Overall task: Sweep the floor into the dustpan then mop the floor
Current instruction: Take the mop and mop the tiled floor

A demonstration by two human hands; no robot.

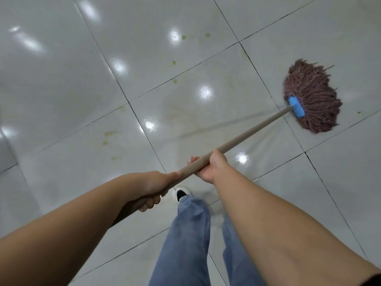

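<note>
Mop (243,137): we record a reddish-brown string head (311,96) fanned flat on the floor (82,79) at far right, a blue clamp (296,106) joining it to a pale wooden handle slanting toward near left. Floor: glossy pale tiles, dark grout lines, wet sheen, yellowish stains (109,134) left of centre.

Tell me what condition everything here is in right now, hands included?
Mop head: spread flat on floor.
Mop handle: tilted, gripped by both hands.
Left hand: gripping handle's upper end.
Right hand: gripping handle lower down.
Floor: glossy, yellowish stains remain.
</note>
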